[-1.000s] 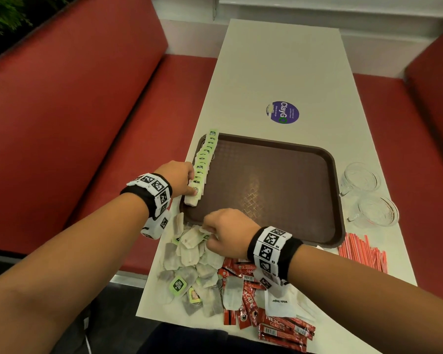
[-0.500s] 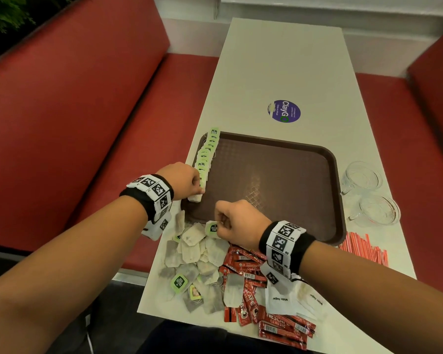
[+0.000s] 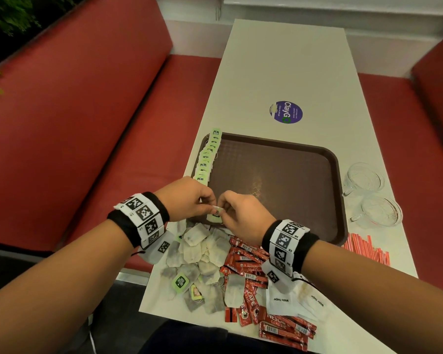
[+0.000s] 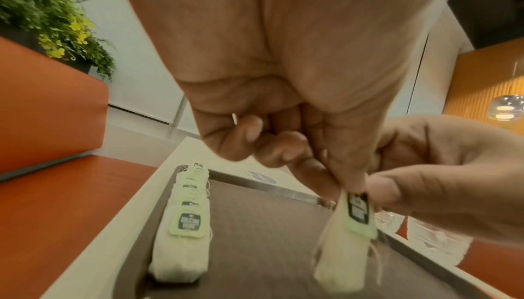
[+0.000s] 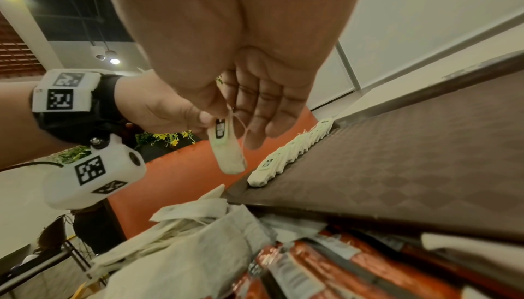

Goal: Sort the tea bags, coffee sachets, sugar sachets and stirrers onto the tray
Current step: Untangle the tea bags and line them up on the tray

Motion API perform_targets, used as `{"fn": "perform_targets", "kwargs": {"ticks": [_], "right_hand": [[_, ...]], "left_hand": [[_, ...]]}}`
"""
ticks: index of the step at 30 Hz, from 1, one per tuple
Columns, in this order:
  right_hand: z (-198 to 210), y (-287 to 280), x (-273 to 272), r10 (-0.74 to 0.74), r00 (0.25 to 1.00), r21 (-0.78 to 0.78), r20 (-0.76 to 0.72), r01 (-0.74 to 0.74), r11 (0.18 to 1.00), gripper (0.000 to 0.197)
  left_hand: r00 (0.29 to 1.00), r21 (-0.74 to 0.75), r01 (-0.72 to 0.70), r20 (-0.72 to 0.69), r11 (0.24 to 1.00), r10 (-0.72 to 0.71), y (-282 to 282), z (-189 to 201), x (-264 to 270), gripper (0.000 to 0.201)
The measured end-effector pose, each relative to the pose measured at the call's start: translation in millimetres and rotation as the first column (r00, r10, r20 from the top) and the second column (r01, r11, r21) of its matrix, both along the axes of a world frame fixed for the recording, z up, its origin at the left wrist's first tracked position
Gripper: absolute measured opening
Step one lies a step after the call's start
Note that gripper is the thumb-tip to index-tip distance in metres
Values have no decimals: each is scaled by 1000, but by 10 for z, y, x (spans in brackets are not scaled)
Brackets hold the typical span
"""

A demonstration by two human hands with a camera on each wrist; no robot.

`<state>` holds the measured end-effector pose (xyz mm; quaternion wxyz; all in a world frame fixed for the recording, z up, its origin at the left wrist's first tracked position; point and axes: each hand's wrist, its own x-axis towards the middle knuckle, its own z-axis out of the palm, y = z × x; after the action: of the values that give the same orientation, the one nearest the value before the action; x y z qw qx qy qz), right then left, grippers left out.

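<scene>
Both hands meet above the near-left corner of the brown tray [image 3: 279, 190]. My left hand [image 3: 210, 203] and my right hand [image 3: 223, 210] pinch the top of one tea bag [image 3: 214, 215] by its green tag. The bag [image 4: 343, 254] hangs free just above the tray floor. In the right wrist view the same tea bag [image 5: 226, 151] dangles with its string loose by my right fingers [image 5: 255, 111]. A row of tea bags [image 3: 206, 159] lies along the tray's left side. Loose tea bags [image 3: 197, 251], red coffee sachets [image 3: 248, 259], white sugar sachets [image 3: 279, 300] and red-striped stirrers [image 3: 366, 249] lie on the table.
Two glass cups [image 3: 363, 178] [image 3: 379, 212] stand right of the tray. A purple sticker [image 3: 285, 112] marks the white table beyond it. Red bench seats [image 3: 87, 123] flank the table. Most of the tray floor is bare.
My right hand lifted a tea bag out of the pile and carried it up to the tray corner. My left hand left the end of the row and took hold of the same bag.
</scene>
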<state>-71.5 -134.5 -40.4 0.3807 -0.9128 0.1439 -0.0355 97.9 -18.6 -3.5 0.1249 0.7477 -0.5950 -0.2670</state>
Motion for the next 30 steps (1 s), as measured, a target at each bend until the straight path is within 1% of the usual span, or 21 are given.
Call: {"fn": "perform_targets", "kwargs": {"ticks": [2, 4, 7, 10, 12, 13, 16, 17, 19, 21, 23, 25, 27, 30], "right_hand": [[-14, 17, 3, -3, 999, -13, -42, 2, 1000, 23], [-48, 31, 0, -22, 998, -36, -63, 20, 999, 34], [-79, 35, -3, -45, 997, -64, -63, 41, 997, 40], [-99, 16, -19, -59, 995, -30, -80, 57, 998, 43], [-122, 2, -37, -4, 991, -6, -132, 3, 1000, 43], [-136, -2, -50, 46, 985, -8, -167, -48, 999, 39], [-166, 4, -81, 179, 945, -93, -274, -211, 973, 29], [-169, 12, -83, 201, 932, -115, -301, -245, 963, 29], [-172, 32, -69, 225, 912, -162, -342, -293, 942, 30], [-173, 53, -42, 235, 897, -214, -375, -331, 919, 28], [-182, 68, -15, 235, 887, -238, -399, -347, 907, 25], [-186, 79, 7, 239, 879, -225, -413, -353, 908, 22], [-184, 86, 26, 266, 871, -175, -414, -363, 915, 23], [-164, 84, 42, 303, 856, -137, -418, -390, 911, 25]], "left_hand": [[999, -70, -45, -12, 996, 45, 10, 0, -20, 8], [998, -106, -54, -26, 993, 52, 10, 30, -34, 7], [1000, -110, 0, 3, 994, 0, 14, 75, -62, 7], [1000, -116, -19, -9, 993, 18, 30, 65, -15, 6], [995, -140, -95, -15, 986, 94, 36, 52, 57, 5], [988, -168, -156, -13, 973, 156, 32, 43, 104, 4], [935, -233, -349, -20, 908, 355, 4, -14, 281, 3], [920, -222, -382, -6, 897, 391, -7, -44, 345, 4], [914, -149, -389, 64, 909, 402, -36, -104, 461, 3], [927, -32, -350, 130, 936, 351, -80, -144, 536, 3], [947, 98, -302, 150, 948, 285, -128, -151, 551, 2], [963, 188, -246, 155, 951, 219, -178, -167, 546, 4], [967, 217, -230, 157, 949, 198, -222, -200, 540, 6], [951, 214, -289, 178, 933, 254, -279, -278, 574, 7]]}}
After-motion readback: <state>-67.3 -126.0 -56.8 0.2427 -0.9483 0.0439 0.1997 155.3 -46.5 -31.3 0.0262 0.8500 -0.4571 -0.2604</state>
